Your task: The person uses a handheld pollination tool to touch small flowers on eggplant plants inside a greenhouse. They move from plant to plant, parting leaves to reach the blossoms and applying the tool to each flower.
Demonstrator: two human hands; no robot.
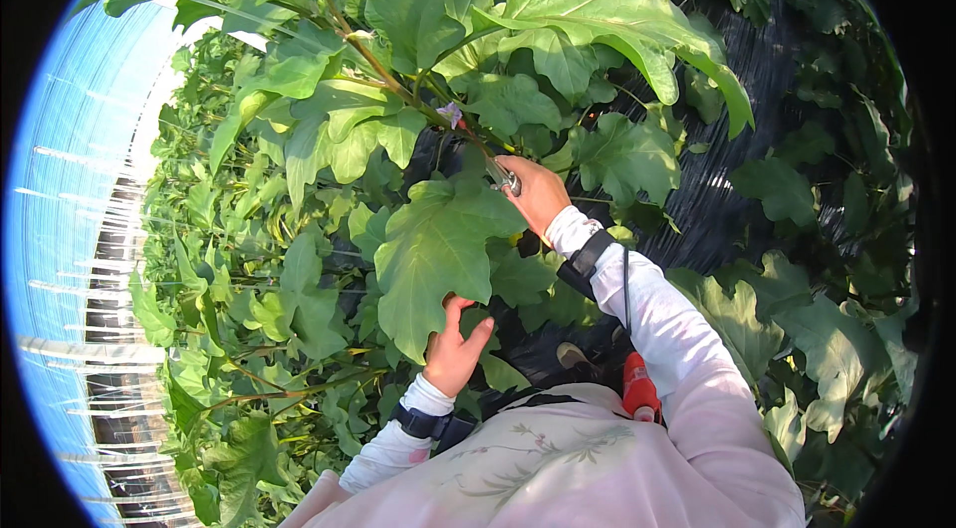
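Observation:
My right hand point(534, 192) is closed around metal-bladed pruning shears point(509, 180), with most of the tool hidden in the palm. The shears' tip points up towards the stem point(388, 80) of an eggplant plant, near a purple flower point(450, 113). Whether the blades touch the stem I cannot tell. Below hangs a broad eggplant leaf point(441, 259), between the two hands. At its lower edge is my left hand point(454, 349), thumb and index finger apart with nothing visible between them. Its other fingers are partly hidden behind the leaf.
Dense eggplant foliage point(299, 319) spreads to the left, with thin strings across it. Black plastic mulch point(702, 192) covers ground at right. A red bottle point(640, 386) hangs by my waist, near a shoe point(575, 358). Greenhouse sheeting point(82, 124) curves along the left.

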